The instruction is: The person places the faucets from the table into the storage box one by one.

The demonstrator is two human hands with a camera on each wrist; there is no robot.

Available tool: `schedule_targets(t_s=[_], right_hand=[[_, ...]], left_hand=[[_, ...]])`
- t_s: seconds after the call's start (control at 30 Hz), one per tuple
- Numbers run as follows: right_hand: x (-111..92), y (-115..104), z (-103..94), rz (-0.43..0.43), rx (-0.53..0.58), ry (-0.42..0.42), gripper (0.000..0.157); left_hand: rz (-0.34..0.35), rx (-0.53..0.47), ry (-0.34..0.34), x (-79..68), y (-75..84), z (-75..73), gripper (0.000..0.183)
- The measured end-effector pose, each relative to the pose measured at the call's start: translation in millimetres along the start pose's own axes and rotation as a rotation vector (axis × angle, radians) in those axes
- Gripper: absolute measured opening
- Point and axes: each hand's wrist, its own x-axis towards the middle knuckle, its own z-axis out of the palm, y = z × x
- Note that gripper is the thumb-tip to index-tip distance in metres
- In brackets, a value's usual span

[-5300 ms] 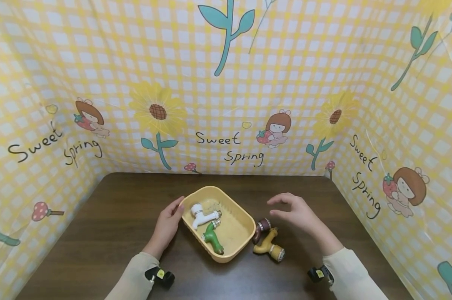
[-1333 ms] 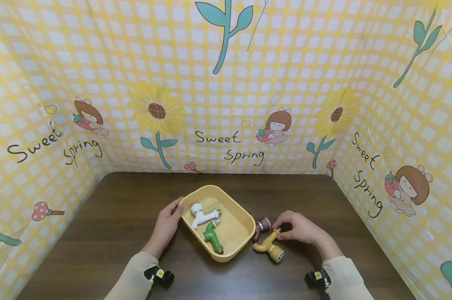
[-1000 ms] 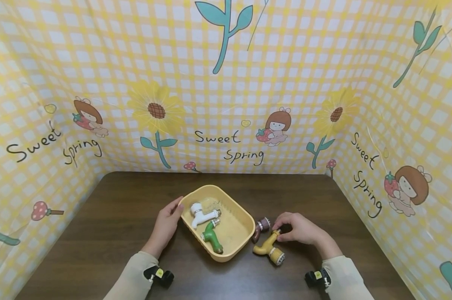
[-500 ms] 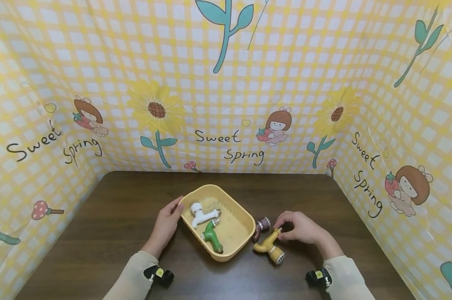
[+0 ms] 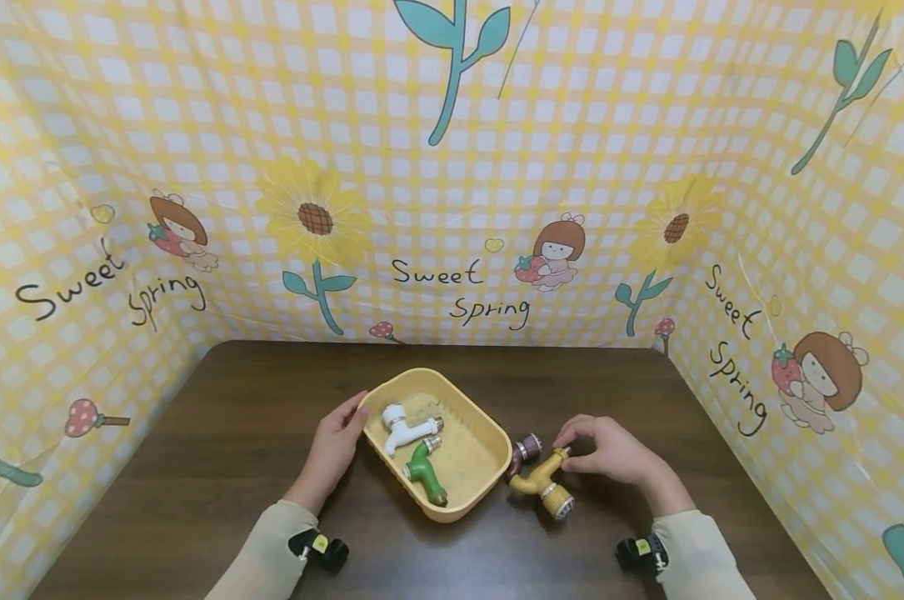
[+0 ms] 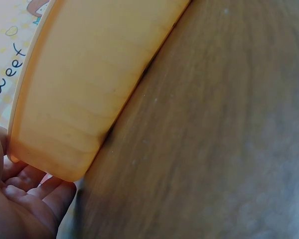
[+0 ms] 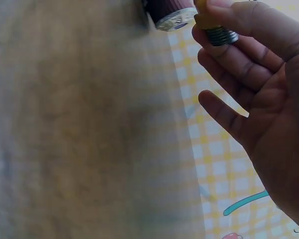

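Note:
My right hand (image 5: pixel 609 450) pinches a yellow faucet (image 5: pixel 540 479) near its threaded end, thumb against fingers. In the right wrist view, the metal thread (image 7: pixel 222 36) sticks out past the thumb, and the remaining fingers are spread. Behind the yellow faucet, a dark purple-brown faucet (image 5: pixel 528 447) lies partly hidden on the table. My left hand (image 5: pixel 333 450) holds the left corner of a yellow plastic basin (image 5: pixel 489 417), with the thumb at the rim and fingers against the outer wall. A white faucet (image 5: pixel 409 430) and a green faucet (image 5: pixel 425 475) lie inside the basin.
The dark wooden table (image 5: pixel 272 375) carries everything. Yellow checked cloth (image 5: pixel 452 200) with printed flowers hangs behind it and along both sides. Each wrist wears a small black camera, one on the left (image 5: pixel 320 550) and one on the right (image 5: pixel 639 552).
My right hand came down from above the table and took the yellow faucet by its threaded end. The faucet has since shifted slightly up and right. My left hand and the basin stay put.

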Motion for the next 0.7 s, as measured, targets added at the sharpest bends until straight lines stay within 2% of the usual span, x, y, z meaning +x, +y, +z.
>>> schedule_targets(t_s=[0.4,0.7], right_hand=[[2.2,-16.4,-20.3,-0.011,0.013,0.049,0.023],[6.3,-30.6,-27.5,-0.05,0.02,0.112,0.026]], left_hand=[[0.014,0.0,0.006,-0.4,-1.1,-1.3,0.047],[0.016,-0.007,0.008,0.2,-1.4,-0.8,0.045]])
